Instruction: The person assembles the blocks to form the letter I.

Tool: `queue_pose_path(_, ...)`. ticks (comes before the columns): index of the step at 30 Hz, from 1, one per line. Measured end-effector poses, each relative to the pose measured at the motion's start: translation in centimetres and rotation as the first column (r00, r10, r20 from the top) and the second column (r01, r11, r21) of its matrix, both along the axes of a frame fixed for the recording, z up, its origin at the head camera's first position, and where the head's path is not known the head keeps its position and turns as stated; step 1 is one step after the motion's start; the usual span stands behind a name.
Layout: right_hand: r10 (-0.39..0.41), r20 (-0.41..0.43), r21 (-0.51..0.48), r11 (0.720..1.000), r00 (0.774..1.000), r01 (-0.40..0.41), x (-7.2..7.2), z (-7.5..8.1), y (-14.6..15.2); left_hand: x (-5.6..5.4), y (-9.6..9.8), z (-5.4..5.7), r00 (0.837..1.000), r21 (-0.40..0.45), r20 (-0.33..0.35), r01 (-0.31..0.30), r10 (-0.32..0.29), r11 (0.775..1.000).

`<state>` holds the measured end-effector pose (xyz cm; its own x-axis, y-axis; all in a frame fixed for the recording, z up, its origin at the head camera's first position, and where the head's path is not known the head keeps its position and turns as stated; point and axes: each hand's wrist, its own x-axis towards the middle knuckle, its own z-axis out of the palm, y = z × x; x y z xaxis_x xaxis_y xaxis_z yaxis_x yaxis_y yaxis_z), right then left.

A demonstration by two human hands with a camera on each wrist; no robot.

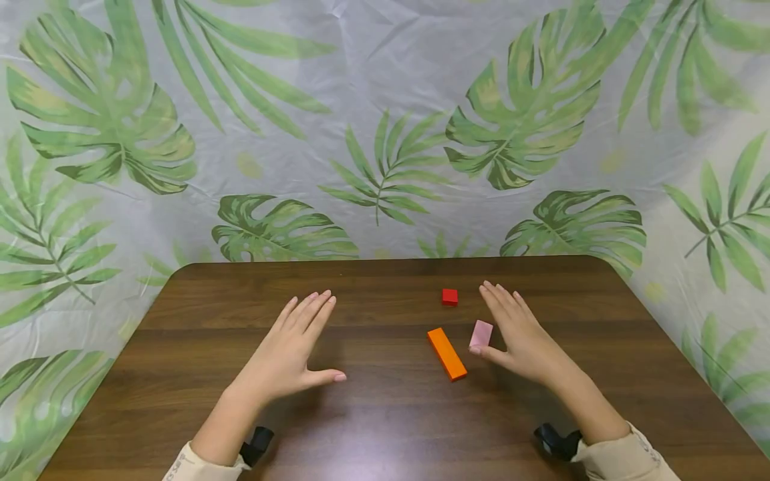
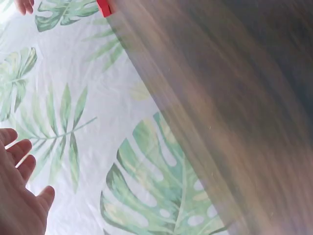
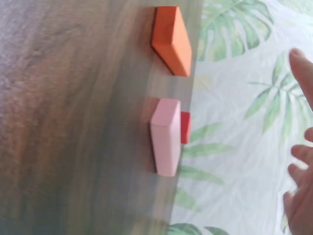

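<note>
My left hand (image 1: 291,351) is held over the left half of the table, fingers straight and thumb spread, holding nothing. On the other side my right hand (image 1: 523,337) has its fingers extended in the same way, its thumb overlapping the near end of a pink block (image 1: 482,335) in the head view. Left of the pink block lies a longer orange block (image 1: 447,354), slanted on the table. A small red block (image 1: 450,297) sits farther back. In the right wrist view the pink block (image 3: 166,139) partly hides the red one (image 3: 185,128).
The dark wooden table (image 1: 385,414) has rounded far corners. Directly behind it hangs a pale cloth (image 1: 385,87) printed with green leaves, also running along both sides. A black strap (image 1: 257,446) is on the left wrist, another black device (image 1: 556,442) on the right.
</note>
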<state>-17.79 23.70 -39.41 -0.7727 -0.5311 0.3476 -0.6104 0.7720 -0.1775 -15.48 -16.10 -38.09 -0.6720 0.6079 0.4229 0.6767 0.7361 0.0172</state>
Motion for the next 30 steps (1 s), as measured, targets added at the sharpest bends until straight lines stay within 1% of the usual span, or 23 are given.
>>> queue_pose_path(4, 0.007, -0.004, -0.049, 0.999, 1.0, -0.008, -0.1, -0.4, 0.1, 0.0, 0.5, -0.5, 1.0, 0.027, -0.005, 0.02, -0.02, 0.999)
queue_pose_path(8, 0.004, -0.005, -0.099, 0.995, 1.0, -0.005, -0.1, -0.8, 0.2, 0.2, 1.1, -1.0, 0.999, 0.081, -0.002, 0.051, -0.051, 0.995)
queue_pose_path(11, -0.007, 0.01, -0.139, 0.99, 1.0, 0.009, -0.1, -1.2, 0.4, 0.3, 1.8, -1.3, 0.997, 0.126, -0.008, 0.074, -0.074, 0.989)
queue_pose_path(14, -0.025, 0.034, -0.179, 0.983, 0.999, 0.031, 0.0, -1.7, 0.5, 0.4, 2.7, -1.5, 0.997, 0.155, -0.012, 0.082, -0.081, 0.985)
queue_pose_path(20, -0.054, 0.078, -0.253, 0.965, 0.995, 0.072, 0.0, -2.8, 0.7, 0.6, 4.0, -1.9, 0.998, 0.199, 0.01, 0.063, -0.067, 0.978)
queue_pose_path(26, -0.103, 0.144, -0.309, 0.94, 0.984, 0.144, -0.1, -3.6, 1.0, 0.7, 5.2, -2.4, 0.996, 0.257, 0.07, 0.032, -0.052, 0.966)
queue_pose_path(30, -0.123, 0.16, -0.332, 0.928, 0.98, 0.17, -0.2, -4.2, 1.1, 0.7, 6.0, -2.7, 0.993, 0.298, 0.107, 0.024, -0.059, 0.954)
